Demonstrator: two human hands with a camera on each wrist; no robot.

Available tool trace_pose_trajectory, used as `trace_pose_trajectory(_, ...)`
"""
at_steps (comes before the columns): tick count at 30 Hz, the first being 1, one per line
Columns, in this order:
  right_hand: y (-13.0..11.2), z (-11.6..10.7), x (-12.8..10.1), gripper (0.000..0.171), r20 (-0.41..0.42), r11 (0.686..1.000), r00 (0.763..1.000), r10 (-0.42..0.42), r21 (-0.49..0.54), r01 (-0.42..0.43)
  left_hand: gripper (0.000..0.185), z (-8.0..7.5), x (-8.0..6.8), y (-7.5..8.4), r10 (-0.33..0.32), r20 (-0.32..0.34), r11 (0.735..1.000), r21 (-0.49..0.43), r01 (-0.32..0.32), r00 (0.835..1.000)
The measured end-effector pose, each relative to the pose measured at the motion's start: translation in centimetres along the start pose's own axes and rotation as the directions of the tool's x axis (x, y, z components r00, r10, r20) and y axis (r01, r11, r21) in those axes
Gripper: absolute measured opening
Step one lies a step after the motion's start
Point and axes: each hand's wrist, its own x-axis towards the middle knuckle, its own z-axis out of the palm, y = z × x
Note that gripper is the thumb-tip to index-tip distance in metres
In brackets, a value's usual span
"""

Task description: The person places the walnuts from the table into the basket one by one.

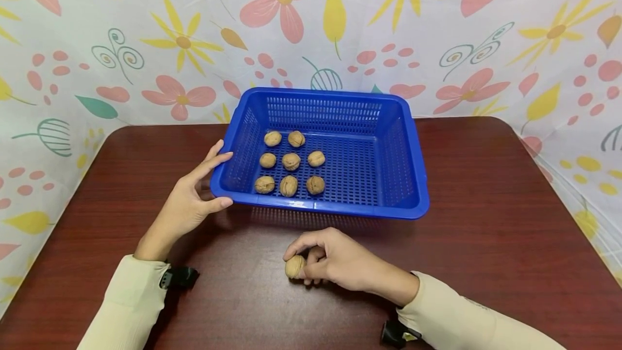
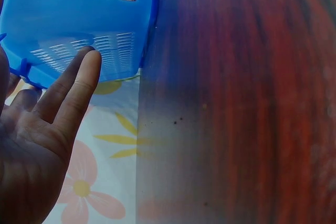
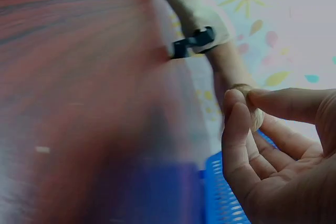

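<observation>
A blue plastic basket (image 1: 369, 210) with slotted walls stands on the table. In its left half lie several walnuts (image 1: 291, 162) in three rows: two at the back, three in the middle, three in front. My left hand (image 1: 187, 199) touches the basket's front left corner, fingers extended along the left rim and thumb at the front rim. In the left wrist view those straight fingers (image 2: 84, 80) lie by the basket wall. Just in front of the basket, my right hand (image 1: 345, 261) pinches a walnut (image 1: 294, 267) between thumb and fingers. The right wrist view shows this walnut (image 3: 256, 118) partly hidden by fingertips.
The dark red-brown wooden table (image 1: 495, 220) extends to both sides of the basket. A white cloth with printed flowers (image 1: 340, 64) hangs right behind the basket and along the sides. Black wrist straps (image 1: 180, 278) sit on both sleeves.
</observation>
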Motion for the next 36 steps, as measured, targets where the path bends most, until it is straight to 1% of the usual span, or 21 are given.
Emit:
trace_pose_trajectory(5, -2.4, -1.0, -0.7, 0.035, 0.030, 0.997, 0.997, -0.066, -0.025, 0.067, 0.076, 0.0, 0.0, 0.0, 0.001, -0.001, 1.000, 0.005, -0.001, 1.000)
trace_pose_trajectory(9, -4.7, -2.4, -0.7, 0.035, 0.033, 0.993, 0.993, -0.116, 0.027, 0.115, 0.076, -0.1, 0.0, 0.0, -0.001, -0.003, 1.000, 0.012, 0.001, 1.000)
trace_pose_trajectory(12, -6.5, -3.8, -0.7, 0.033, -0.002, 0.993, 0.996, -0.094, 0.068, 0.094, 0.076, 0.0, 0.0, 0.0, -0.002, 0.001, 1.000, 0.008, 0.002, 1.000)
trace_pose_trajectory(16, -8.8, -6.1, -0.1, 0.032, -0.082, 0.994, 0.995, -0.054, 0.090, 0.062, 0.076, 0.0, 0.0, -0.1, 0.004, 0.000, 1.000, 0.003, -0.004, 1.000)
trace_pose_trajectory(19, -9.9, -8.2, 1.1, 0.033, -0.143, 0.991, 0.988, -0.054, 0.112, 0.070, 0.076, 0.0, 0.0, -0.1, 0.006, -0.003, 1.000, 0.002, -0.006, 1.000)
trace_pose_trajectory(22, -10.7, -10.3, 2.9, 0.032, -0.186, 0.982, 0.981, -0.054, 0.170, 0.086, 0.076, 0.0, -0.1, -0.1, 0.004, -0.003, 1.000, -0.003, -0.004, 1.000)
trace_pose_trajectory(25, -11.2, -12.1, 4.9, 0.029, -0.224, 0.972, 0.974, -0.047, 0.216, 0.097, 0.076, 0.0, -0.1, -0.2, 0.003, -0.002, 1.000, -0.010, -0.003, 1.000)
trace_pose_trajectory(29, -11.0, -14.4, 7.3, 0.027, -0.257, 0.965, 0.966, -0.033, 0.243, 0.098, 0.076, 0.0, -0.1, -0.3, 0.007, -0.001, 1.000, -0.017, -0.007, 1.000)
trace_pose_trajectory(32, -10.3, -15.9, 9.0, 0.025, -0.286, 0.958, 0.958, 0.004, 0.276, 0.079, 0.077, 0.0, 0.0, -0.3, 0.010, -0.001, 1.000, -0.019, -0.010, 1.000)
trace_pose_trajectory(36, -8.7, -17.3, 11.1, 0.023, -0.322, 0.942, 0.944, 0.071, 0.333, 0.042, 0.077, -0.1, 0.0, -0.3, 0.013, 0.002, 1.000, -0.018, -0.013, 1.000)
